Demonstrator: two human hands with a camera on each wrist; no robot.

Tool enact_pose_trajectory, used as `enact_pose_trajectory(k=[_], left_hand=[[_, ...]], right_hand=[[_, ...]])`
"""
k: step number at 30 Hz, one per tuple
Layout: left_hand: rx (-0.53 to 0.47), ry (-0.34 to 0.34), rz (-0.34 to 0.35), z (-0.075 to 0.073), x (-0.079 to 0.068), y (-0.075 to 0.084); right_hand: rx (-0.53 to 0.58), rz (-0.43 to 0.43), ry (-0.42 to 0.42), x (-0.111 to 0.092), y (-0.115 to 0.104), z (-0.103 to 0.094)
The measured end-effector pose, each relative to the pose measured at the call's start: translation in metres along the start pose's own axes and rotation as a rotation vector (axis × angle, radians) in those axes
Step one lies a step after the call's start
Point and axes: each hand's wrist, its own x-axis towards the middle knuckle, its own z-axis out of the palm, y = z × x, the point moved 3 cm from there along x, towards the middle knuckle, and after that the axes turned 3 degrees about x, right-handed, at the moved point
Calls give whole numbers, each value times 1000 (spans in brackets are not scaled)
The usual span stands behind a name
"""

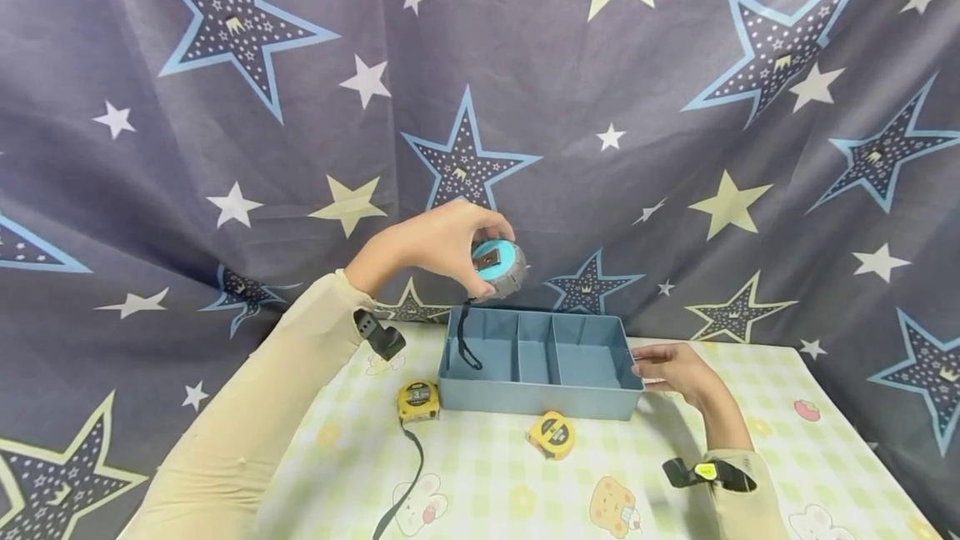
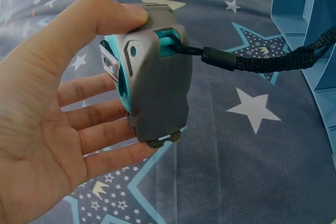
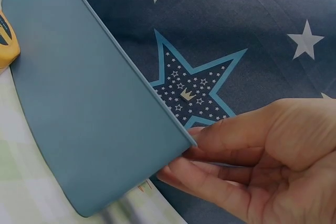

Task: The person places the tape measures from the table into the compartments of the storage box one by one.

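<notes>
Five left fingers [image 2: 107, 134] wide around grey-teal tape measure [image 2: 160, 87]

1. The black strap [image 1: 390, 515] of a yellow tape measure [image 1: 418, 401] runs off the head view's bottom edge, left of center.
2. A left hand [image 1: 453, 248] hides part of a gray-and-turquoise tape measure [image 1: 508, 267], mid-frame.
3. The blue divided tray [image 2: 290, 3], cropped at the left-wrist view's upper right.

Homelike spot, exact room unclear, dark star-printed curtain [image 1: 495, 40] behind, green-checked tablecloth [image 1: 468, 452] with cartoon rabbits [image 1: 423, 500]
</notes>
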Motion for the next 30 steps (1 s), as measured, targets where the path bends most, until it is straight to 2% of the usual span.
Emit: enact_pose_trajectory(k=[13, 24, 30], left_hand=[[72, 29, -47, 13, 12, -12], [107, -76, -91, 40, 19, -20], [107, -100, -89, 53, 22, -24]], right_hand=[[-1, 7, 10, -1, 4, 1], [4, -8, 8, -2, 2, 1], [3, -9, 5, -1, 0, -1]])
